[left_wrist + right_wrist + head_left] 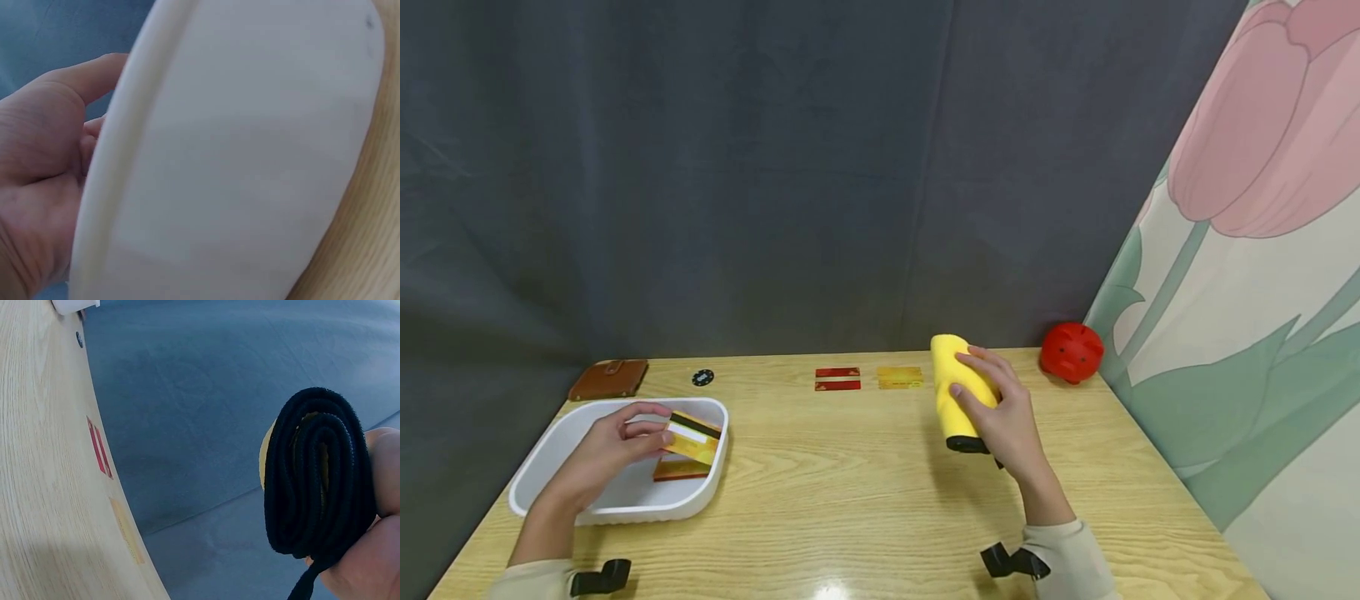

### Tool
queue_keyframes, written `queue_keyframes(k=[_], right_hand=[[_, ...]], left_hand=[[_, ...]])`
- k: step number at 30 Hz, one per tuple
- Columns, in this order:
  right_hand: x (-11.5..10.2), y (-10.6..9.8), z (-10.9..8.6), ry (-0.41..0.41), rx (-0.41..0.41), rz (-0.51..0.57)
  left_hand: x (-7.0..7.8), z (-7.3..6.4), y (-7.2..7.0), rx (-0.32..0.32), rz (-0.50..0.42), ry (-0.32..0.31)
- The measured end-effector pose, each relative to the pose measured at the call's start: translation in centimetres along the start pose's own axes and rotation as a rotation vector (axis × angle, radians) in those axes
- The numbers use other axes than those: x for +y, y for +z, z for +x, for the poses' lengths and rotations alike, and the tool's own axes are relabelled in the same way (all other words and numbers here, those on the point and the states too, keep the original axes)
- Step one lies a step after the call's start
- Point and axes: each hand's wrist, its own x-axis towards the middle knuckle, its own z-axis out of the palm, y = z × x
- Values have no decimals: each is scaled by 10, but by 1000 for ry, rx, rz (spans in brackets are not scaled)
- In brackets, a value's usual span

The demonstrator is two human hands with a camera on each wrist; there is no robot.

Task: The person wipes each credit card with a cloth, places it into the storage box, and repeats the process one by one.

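My left hand (606, 450) reaches over the white plastic tub (523, 492) and pinches a yellow bank card (694, 438) with a black stripe between thumb and fingers. Below that card, inside the tub, lies a flat brown-orange piece (681, 471). The left wrist view is mostly the tub's outer wall (237, 150), which hides the left fingertips and the card. My right hand (1006, 417) grips a rolled yellow cloth (953, 387) above the table. Its black-edged end (319, 475) shows spiral layers and a dangling black strap (304, 584) in the right wrist view.
Along the table's back edge are a brown leather wallet (610, 379), a black poker chip (703, 377), two red strips (838, 385), yellow strips (899, 377) and a red piggy bank (1071, 353). A dark curtain (760, 183) hangs behind, a tulip-patterned one (1247, 350) at the right.
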Motion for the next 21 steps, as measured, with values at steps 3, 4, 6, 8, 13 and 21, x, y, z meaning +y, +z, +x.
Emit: queue_keyframes(k=[3, 4, 6, 8, 13, 21], right_hand=[[1, 0, 0, -1, -1, -5], [1, 0, 0, -1, -2, -7], [1, 0, 0, 2, -5, -8], [2, 1, 0, 5, -8, -10], [2, 1, 0, 7, -10, -14], [2, 1, 0, 6, -12, -18]], left_hand=[[-2, 1, 2, -36, 2, -1], [-3, 1, 3, -43, 5, 1], [-4, 1, 3, -50, 19, 4], [-4, 0, 3, -48, 36, 7], [-4, -2, 0, -44, 111, -8], [-6, -4, -4, -40, 176, 9]])
